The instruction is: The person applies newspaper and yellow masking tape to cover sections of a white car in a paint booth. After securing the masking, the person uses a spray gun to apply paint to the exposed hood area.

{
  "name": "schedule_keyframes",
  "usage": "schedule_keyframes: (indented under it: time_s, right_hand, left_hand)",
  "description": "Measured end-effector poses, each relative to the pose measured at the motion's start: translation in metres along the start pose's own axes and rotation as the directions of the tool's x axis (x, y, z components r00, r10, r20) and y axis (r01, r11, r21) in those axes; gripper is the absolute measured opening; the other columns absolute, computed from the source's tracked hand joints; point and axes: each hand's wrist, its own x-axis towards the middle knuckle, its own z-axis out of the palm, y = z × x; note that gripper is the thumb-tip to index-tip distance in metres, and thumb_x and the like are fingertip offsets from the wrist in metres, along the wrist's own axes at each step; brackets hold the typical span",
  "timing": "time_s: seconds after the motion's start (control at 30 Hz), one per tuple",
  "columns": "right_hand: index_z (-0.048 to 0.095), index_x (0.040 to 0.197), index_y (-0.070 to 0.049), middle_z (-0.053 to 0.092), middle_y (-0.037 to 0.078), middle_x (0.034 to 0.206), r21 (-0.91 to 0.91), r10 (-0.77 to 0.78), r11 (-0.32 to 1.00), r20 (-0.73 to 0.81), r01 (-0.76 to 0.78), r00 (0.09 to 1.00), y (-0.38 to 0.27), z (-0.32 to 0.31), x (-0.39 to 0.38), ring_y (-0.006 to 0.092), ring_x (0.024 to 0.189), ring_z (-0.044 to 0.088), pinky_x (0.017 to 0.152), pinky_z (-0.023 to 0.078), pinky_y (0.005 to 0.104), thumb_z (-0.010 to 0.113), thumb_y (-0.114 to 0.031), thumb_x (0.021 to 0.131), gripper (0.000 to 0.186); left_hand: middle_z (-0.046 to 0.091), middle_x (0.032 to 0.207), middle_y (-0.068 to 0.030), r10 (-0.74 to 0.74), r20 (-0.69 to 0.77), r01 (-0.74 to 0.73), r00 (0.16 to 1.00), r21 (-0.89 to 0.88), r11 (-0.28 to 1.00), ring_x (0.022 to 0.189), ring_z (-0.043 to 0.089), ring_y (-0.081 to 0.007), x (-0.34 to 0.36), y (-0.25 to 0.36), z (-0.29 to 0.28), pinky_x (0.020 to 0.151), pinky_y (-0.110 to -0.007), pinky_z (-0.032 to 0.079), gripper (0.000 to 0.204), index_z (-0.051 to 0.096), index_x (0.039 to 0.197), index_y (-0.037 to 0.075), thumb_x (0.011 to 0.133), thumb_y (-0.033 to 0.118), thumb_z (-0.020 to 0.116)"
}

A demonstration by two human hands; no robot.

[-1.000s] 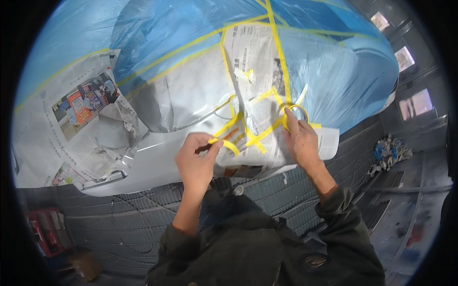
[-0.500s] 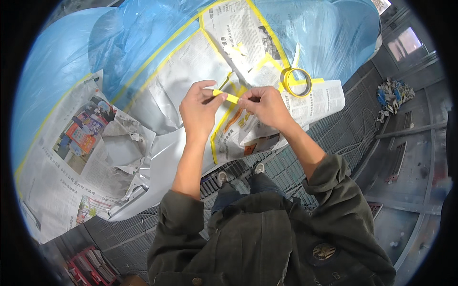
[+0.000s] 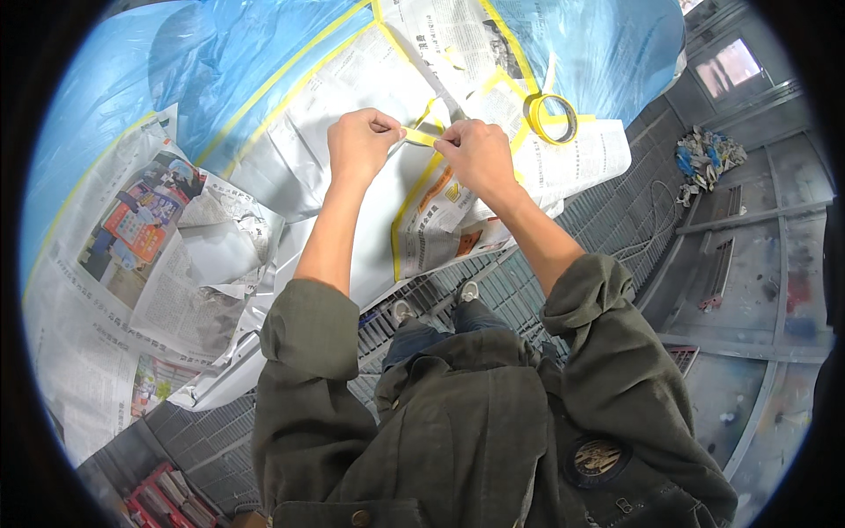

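A short strip of yellow masking tape (image 3: 420,137) is stretched between my two hands. My left hand (image 3: 359,145) pinches its left end, and my right hand (image 3: 478,157) grips the right end. Both are held above a pale car body panel (image 3: 365,106), whose borders are covered with newspaper (image 3: 436,224) fixed by yellow tape lines. Just right of my right hand, a roll of yellow masking tape (image 3: 573,120) rests on the newspaper.
Blue plastic film (image 3: 255,53) drapes the car behind. More newspaper (image 3: 106,326) covers the left side, partly torn. Underfoot is a metal grating floor (image 3: 528,295). Crumpled waste (image 3: 709,160) lies at the right, near a grey wall. A red crate (image 3: 154,497) stands lower left.
Both hands have moved slightly farther away with the tape strip, over the panel. The whole view has shifted a little as well.
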Motion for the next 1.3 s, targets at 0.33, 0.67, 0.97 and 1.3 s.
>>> schedule_keyframes:
  time_s: [0.33,0.67,0.97,1.3]
  right_hand:
    - [0.077,0.083,-0.006,0.073,0.016,0.079,-0.215,0.012,0.976,-0.051,-0.022,0.999,0.011,0.023,-0.004,0.0356,0.079,0.071,0.075,0.056,0.0459,0.070,-0.020,0.086,0.017]
    - [0.079,0.086,-0.008,0.073,0.016,0.078,-0.319,0.101,0.942,-0.035,-0.107,0.994,0.007,0.029,-0.001,0.0350,0.075,0.072,0.072,0.057,0.0445,0.071,-0.022,0.085,0.016]
    - [0.074,0.083,-0.003,0.072,0.018,0.079,-0.316,0.098,0.943,-0.030,-0.103,0.995,0.009,0.035,-0.001,0.0363,0.075,0.072,0.070,0.057,0.0454,0.067,-0.021,0.088,0.019]
    - [0.074,0.082,-0.003,0.072,0.018,0.077,-0.342,0.036,0.938,-0.059,-0.054,0.998,0.015,0.040,0.003,0.0366,0.074,0.072,0.069,0.058,0.0451,0.067,-0.017,0.087,0.016]
  left_hand:
    - [0.077,0.084,-0.0084,0.012,0.042,-0.018,0.999,0.146,0.989,0.075,0.073,-0.0225,0.016,-0.023,0.026,0.073,-0.035,0.057,0.007,0.079,0.085,0.009,0.080,0.013,0.081]
    - [0.076,0.083,-0.0102,0.041,0.029,-0.046,0.999,0.235,0.971,0.077,0.073,-0.0261,0.018,-0.023,0.031,0.075,-0.037,0.057,0.006,0.080,0.086,0.009,0.081,0.013,0.080]
    - [0.075,0.083,-0.0129,0.036,0.033,-0.043,0.999,0.242,0.969,0.078,0.072,-0.0284,0.020,-0.025,0.033,0.077,-0.039,0.057,0.005,0.080,0.086,0.009,0.080,0.010,0.079]
    - [0.074,0.084,-0.0147,0.160,0.032,-0.164,0.987,0.206,0.965,0.081,0.071,-0.0313,0.023,-0.030,0.034,0.077,-0.040,0.055,0.006,0.078,0.084,0.005,0.078,0.006,0.077]
